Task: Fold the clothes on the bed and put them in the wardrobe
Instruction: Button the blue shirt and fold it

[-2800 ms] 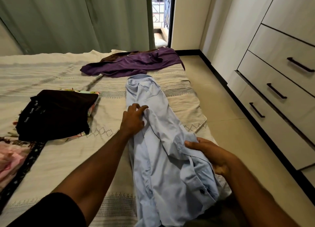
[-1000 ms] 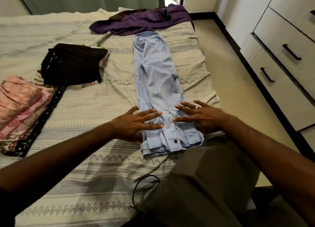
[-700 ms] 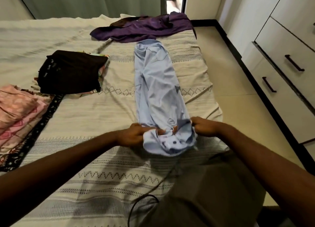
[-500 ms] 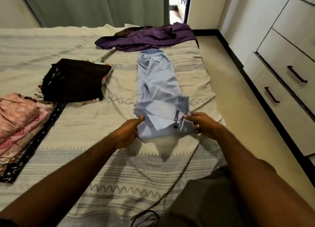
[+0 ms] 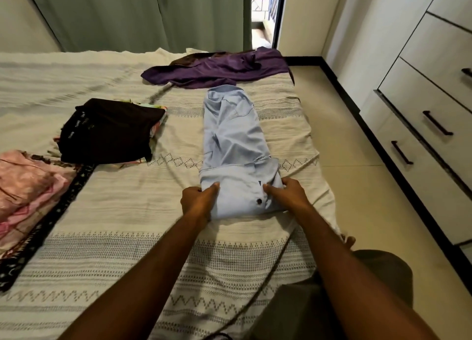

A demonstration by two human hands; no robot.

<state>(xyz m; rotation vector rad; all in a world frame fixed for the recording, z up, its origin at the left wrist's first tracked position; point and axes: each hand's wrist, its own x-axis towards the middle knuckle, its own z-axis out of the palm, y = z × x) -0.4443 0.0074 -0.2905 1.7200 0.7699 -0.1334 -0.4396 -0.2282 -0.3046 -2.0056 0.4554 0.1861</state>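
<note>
Your left hand (image 5: 198,199) and right hand (image 5: 286,196) each pinch the near end of the long, narrow, light-blue cotton shirt (image 5: 233,145), thumbs on top and fingers curled under its turned-up hem. The shirt lies lengthwise on the cream patterned bedspread (image 5: 122,212), towards its right edge. Left of it sits a folded black garment (image 5: 109,130); at the far end sprawls a crumpled purple garment (image 5: 219,70). White drawers with dark handles (image 5: 421,125) stand on the right.

bed (image 5: 127,212) | on it: blue shirt (image 5: 235,145), purple garment (image 5: 217,70), black stack (image 5: 109,130), pink pile (image 5: 25,186)
</note>
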